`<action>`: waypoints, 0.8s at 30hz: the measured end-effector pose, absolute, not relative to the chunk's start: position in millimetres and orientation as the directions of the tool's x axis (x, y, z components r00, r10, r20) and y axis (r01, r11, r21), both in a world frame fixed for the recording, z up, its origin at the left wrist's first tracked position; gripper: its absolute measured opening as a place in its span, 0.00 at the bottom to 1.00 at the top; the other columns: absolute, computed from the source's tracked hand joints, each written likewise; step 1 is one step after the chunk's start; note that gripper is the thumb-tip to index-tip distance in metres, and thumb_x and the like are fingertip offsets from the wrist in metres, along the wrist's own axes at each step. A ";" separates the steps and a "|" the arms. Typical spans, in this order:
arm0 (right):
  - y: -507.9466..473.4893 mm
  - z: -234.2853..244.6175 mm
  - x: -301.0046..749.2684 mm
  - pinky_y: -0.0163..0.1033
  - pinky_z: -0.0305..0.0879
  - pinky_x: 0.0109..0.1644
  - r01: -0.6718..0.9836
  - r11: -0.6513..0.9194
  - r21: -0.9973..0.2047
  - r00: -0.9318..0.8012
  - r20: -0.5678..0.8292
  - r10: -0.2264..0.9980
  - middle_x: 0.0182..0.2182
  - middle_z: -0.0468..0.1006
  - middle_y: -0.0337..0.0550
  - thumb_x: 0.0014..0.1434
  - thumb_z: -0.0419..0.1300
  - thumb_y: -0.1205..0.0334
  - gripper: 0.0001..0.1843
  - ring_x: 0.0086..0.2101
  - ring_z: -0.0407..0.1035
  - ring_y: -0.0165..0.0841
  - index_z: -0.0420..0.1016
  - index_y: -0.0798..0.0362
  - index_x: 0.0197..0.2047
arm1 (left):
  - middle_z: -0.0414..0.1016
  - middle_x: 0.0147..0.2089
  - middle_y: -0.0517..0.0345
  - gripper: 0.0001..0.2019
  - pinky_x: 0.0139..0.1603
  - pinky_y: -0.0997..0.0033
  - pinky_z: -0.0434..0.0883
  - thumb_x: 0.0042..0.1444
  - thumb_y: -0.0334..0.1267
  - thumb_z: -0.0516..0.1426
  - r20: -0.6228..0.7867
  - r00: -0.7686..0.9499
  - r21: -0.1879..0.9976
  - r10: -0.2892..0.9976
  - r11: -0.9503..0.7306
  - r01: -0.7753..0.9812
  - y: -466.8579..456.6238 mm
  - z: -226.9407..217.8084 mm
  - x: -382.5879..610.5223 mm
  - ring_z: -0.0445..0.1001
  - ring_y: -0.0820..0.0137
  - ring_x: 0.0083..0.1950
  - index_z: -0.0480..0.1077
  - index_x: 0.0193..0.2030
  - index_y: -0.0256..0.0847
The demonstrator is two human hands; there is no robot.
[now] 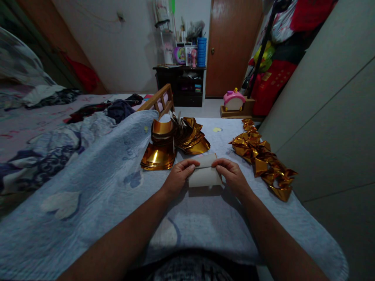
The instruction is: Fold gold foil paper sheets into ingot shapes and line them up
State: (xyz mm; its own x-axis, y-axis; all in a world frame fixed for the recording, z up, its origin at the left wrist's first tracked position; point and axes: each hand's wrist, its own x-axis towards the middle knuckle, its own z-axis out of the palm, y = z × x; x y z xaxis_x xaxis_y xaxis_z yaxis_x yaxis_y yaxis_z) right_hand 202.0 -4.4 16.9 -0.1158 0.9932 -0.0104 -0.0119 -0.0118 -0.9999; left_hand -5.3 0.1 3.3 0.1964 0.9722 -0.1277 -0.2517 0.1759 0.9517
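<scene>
Between my two hands is a sheet of paper (205, 177), its pale side facing me and a crease running across it. My left hand (182, 173) pinches the left end of the crease between thumb and fingers. At the right end, my right hand (230, 171) grips the same sheet in a like pinch. Beyond my left hand lies a fanned stack of shiny gold paper sheets (159, 154). Several folded gold paper pieces (258, 156) lie in a row to the right of my right hand.
A blue blanket (123, 218) covers the surface under my hands. To the left is a bed with crumpled clothes (114, 111). A grey panel (328, 113) rises along the right side. Farther off stand a pink toy (234, 101), a dark cabinet (178, 86) and a brown door (234, 47).
</scene>
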 end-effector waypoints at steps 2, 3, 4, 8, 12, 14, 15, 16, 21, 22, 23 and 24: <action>-4.0 15.3 202.1 0.35 0.57 0.27 -0.026 -0.025 -0.999 -0.126 -0.022 0.992 0.24 0.70 0.36 0.49 0.62 0.55 0.11 0.25 0.62 0.31 0.77 0.51 0.34 | 0.78 0.34 0.55 0.15 0.31 0.74 0.67 0.49 0.44 0.68 -0.143 0.241 0.941 0.960 0.207 -0.267 0.8 3.2 -5.7 0.72 0.71 0.31 0.78 0.40 0.37; -3.8 14.6 202.5 0.35 0.57 0.27 -0.032 -0.030 -0.999 -0.133 -0.025 0.991 0.25 0.71 0.37 0.49 0.63 0.55 0.10 0.25 0.62 0.31 0.77 0.51 0.34 | 0.78 0.34 0.55 0.15 0.31 0.74 0.67 0.48 0.43 0.68 -0.150 0.252 0.937 0.956 0.218 -0.272 1.1 3.2 -5.7 0.72 0.71 0.31 0.79 0.39 0.37; -3.5 14.0 203.1 0.35 0.57 0.27 -0.040 -0.034 -0.999 -0.141 -0.028 0.990 0.25 0.71 0.37 0.50 0.63 0.55 0.10 0.26 0.62 0.31 0.78 0.51 0.35 | 0.78 0.33 0.55 0.14 0.31 0.74 0.67 0.47 0.43 0.68 -0.156 0.257 0.933 0.954 0.227 -0.279 1.4 3.2 -5.7 0.72 0.71 0.30 0.79 0.38 0.36; -2.2 12.4 207.0 0.37 0.61 0.33 -0.113 -0.064 -0.992 -0.194 -0.041 0.980 0.28 0.74 0.40 0.49 0.58 0.60 0.12 0.29 0.65 0.33 0.80 0.51 0.36 | 0.78 0.32 0.55 0.15 0.30 0.74 0.67 0.45 0.41 0.69 -0.196 0.238 0.914 0.951 0.265 -0.306 2.5 3.3 -5.5 0.72 0.71 0.29 0.79 0.38 0.36; -0.9 11.2 210.1 0.37 0.62 0.35 -0.100 -0.027 -0.995 -0.292 0.003 0.956 0.31 0.75 0.39 0.47 0.57 0.66 0.18 0.30 0.65 0.32 0.80 0.49 0.42 | 0.79 0.32 0.55 0.16 0.30 0.73 0.68 0.43 0.39 0.69 -0.228 0.189 0.896 0.955 0.281 -0.343 4.0 4.0 -6.0 0.74 0.71 0.29 0.79 0.39 0.35; -0.6 10.7 210.1 0.36 0.61 0.35 -0.072 0.023 -0.997 -0.339 0.046 0.940 0.33 0.74 0.38 0.50 0.59 0.65 0.17 0.30 0.64 0.31 0.79 0.47 0.44 | 0.80 0.32 0.55 0.16 0.30 0.74 0.69 0.42 0.38 0.69 -0.235 0.177 0.893 0.956 0.284 -0.350 4.3 4.5 -6.4 0.74 0.71 0.29 0.78 0.39 0.35; -0.4 10.7 209.7 0.36 0.62 0.35 -0.068 0.053 -0.996 -0.355 0.073 0.932 0.35 0.74 0.38 0.51 0.61 0.65 0.16 0.31 0.64 0.31 0.78 0.46 0.45 | 0.80 0.32 0.55 0.17 0.30 0.73 0.69 0.41 0.38 0.70 -0.237 0.179 0.892 0.955 0.287 -0.350 4.2 4.7 -6.6 0.74 0.71 0.28 0.78 0.40 0.35; -0.3 10.7 209.1 0.36 0.64 0.36 -0.069 0.083 -0.994 -0.366 0.102 0.925 0.38 0.73 0.39 0.52 0.63 0.64 0.15 0.34 0.66 0.31 0.78 0.45 0.45 | 0.80 0.32 0.55 0.18 0.30 0.73 0.69 0.41 0.37 0.70 -0.235 0.185 0.892 0.954 0.288 -0.349 3.9 4.9 -6.8 0.74 0.71 0.28 0.78 0.40 0.36; 0.6 11.5 207.7 0.39 0.69 0.46 -0.059 0.157 -0.986 -0.393 0.168 0.904 0.50 0.66 0.42 0.49 0.70 0.63 0.14 0.50 0.66 0.37 0.78 0.45 0.40 | 0.80 0.33 0.55 0.20 0.31 0.73 0.70 0.40 0.38 0.71 -0.205 0.201 0.911 0.958 0.262 -0.318 1.3 5.9 -6.7 0.75 0.71 0.28 0.78 0.41 0.36; 0.7 11.8 208.0 0.39 0.69 0.46 -0.047 0.155 -0.987 -0.402 0.161 0.901 0.51 0.66 0.43 0.49 0.70 0.63 0.12 0.50 0.66 0.37 0.78 0.46 0.39 | 0.81 0.33 0.55 0.20 0.31 0.73 0.69 0.40 0.38 0.71 -0.196 0.197 0.920 0.960 0.250 -0.302 0.8 6.3 -6.5 0.75 0.71 0.29 0.78 0.42 0.36; 0.7 12.3 208.3 0.38 0.70 0.45 -0.034 0.151 -0.988 -0.408 0.152 0.900 0.51 0.65 0.43 0.50 0.71 0.61 0.11 0.50 0.67 0.37 0.78 0.47 0.38 | 0.81 0.34 0.55 0.19 0.31 0.74 0.69 0.41 0.38 0.71 -0.187 0.193 0.928 0.963 0.238 -0.286 0.4 6.7 -6.4 0.75 0.71 0.29 0.78 0.42 0.36; 0.6 12.9 208.5 0.37 0.69 0.43 -0.018 0.146 -0.989 -0.412 0.141 0.900 0.51 0.65 0.44 0.50 0.71 0.60 0.10 0.49 0.67 0.36 0.78 0.48 0.37 | 0.81 0.34 0.55 0.19 0.31 0.74 0.69 0.41 0.38 0.71 -0.176 0.188 0.937 0.966 0.223 -0.269 0.0 7.1 -6.3 0.75 0.71 0.30 0.78 0.42 0.36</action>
State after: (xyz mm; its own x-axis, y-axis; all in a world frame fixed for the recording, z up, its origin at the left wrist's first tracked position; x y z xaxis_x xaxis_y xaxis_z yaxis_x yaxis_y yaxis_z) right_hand 208.5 0.6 12.9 -0.4123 0.9001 0.1406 -0.0184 0.1460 -0.9891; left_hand -6.3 0.0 7.1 0.1878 0.9663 -0.1760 -0.2689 0.2229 0.9370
